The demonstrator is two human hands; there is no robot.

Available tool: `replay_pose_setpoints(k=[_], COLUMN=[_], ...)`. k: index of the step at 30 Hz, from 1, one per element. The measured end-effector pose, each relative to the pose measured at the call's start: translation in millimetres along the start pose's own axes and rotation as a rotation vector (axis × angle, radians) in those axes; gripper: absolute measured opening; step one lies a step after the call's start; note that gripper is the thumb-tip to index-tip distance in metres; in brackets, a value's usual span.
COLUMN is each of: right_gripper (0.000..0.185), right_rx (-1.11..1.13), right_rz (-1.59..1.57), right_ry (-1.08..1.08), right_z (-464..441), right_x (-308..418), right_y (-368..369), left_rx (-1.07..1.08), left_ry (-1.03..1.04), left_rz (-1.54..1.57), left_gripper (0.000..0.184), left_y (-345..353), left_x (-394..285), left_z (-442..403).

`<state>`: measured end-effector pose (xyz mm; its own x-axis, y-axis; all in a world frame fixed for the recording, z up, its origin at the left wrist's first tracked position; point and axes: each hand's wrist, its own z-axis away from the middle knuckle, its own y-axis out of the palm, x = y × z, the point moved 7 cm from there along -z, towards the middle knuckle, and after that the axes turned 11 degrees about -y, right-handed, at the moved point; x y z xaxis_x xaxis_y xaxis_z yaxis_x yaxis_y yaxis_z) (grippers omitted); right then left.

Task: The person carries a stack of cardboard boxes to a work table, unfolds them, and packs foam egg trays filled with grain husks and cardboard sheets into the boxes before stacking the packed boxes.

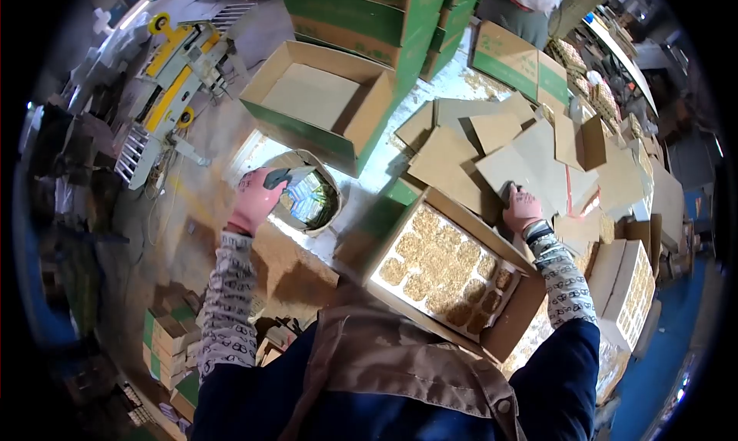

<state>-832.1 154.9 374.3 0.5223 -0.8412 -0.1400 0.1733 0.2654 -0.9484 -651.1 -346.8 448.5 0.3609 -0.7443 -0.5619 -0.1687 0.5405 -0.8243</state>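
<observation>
My left hand (257, 199), in a pink glove with dark fingertips, reaches over the near-left rim of a round container (332, 181). Its fingers stretch toward small blue-and-green packets (310, 199) inside, with nothing visible in them. On the right, my right hand (523, 209), also gloved in pink, has its fingers closed at the edge of a grey cardboard sheet (526, 163). Between my hands and close to my body stands an open carton (516, 318). Rounded clusters of tan, grainy pieces (442, 268) fill a white holder in it.
An open carton (307, 95) sits beyond the round container, before tall stacked green-and-brown cartons (354, 18). Loose cardboard pieces (453, 164) overlap on the table. A yellow-and-grey machine (173, 87) stands left. Another person (530, 10) is at the back. A filled box (626, 287) stands right.
</observation>
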Motion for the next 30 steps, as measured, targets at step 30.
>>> replay_pose_setpoints(k=[30], right_gripper=[0.026], right_rx=[-0.281], right_rz=[-0.614], right_ry=[-0.692], right_z=[213], right_x=[180], right_y=[-48], left_rx=[0.377], left_ry=[0.603], left_rz=[0.388], left_gripper=[0.081], left_y=[82], left_x=[-253], left_z=[62])
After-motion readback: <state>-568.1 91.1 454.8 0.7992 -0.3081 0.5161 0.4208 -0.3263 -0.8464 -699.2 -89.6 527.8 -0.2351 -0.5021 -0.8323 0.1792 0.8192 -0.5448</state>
